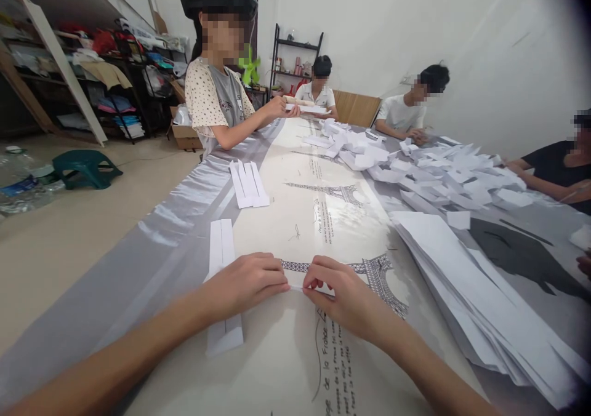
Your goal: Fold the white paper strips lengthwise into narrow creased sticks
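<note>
Between my two hands, a narrow white paper strip (pixel 295 288) is held edge-up just over the printed tablecloth. My left hand (pixel 258 280) pinches its left end, fingers pressed together. The right end is pinched between the thumb and fingers of my right hand (pixel 330 284). Beneath my left wrist lies a folded white paper (pixel 222 244), partly hidden by the forearm. Farther up the table is another folded paper piece (pixel 249 185) with slits along it.
A stack of long white sheets (pixel 462 299) lies at the right, with a large heap of folded papers (pixel 443 170) behind it. Several people sit or stand around the table (pixel 152 250); one at the far left side holds papers. A green stool (pixel 85 167) stands on the floor.
</note>
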The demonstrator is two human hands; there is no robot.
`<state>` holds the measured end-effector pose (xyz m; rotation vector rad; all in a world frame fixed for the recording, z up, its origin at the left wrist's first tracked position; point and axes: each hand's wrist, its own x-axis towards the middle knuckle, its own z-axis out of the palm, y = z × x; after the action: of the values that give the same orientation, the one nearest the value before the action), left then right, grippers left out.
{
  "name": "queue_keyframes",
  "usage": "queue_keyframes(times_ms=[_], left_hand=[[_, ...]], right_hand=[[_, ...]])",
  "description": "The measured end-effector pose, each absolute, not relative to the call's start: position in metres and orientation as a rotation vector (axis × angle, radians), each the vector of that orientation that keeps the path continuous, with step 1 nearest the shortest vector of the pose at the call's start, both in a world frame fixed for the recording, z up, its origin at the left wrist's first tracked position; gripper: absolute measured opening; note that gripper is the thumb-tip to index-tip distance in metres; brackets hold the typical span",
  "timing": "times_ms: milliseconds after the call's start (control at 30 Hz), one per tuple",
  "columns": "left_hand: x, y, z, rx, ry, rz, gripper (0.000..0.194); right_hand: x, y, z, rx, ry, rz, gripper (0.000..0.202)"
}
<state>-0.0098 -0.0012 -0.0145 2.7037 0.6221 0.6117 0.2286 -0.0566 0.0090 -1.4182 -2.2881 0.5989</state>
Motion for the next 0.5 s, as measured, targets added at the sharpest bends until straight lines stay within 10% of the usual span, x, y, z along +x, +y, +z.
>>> queue_keyframes(times_ms=[500], left_hand=[[-0.025,0.022,-0.003,2.682,0.456,0.571,0.034]], right_hand=[[0.236,-0.049,0.001,-1.172,-2.646,0.117,0.037]])
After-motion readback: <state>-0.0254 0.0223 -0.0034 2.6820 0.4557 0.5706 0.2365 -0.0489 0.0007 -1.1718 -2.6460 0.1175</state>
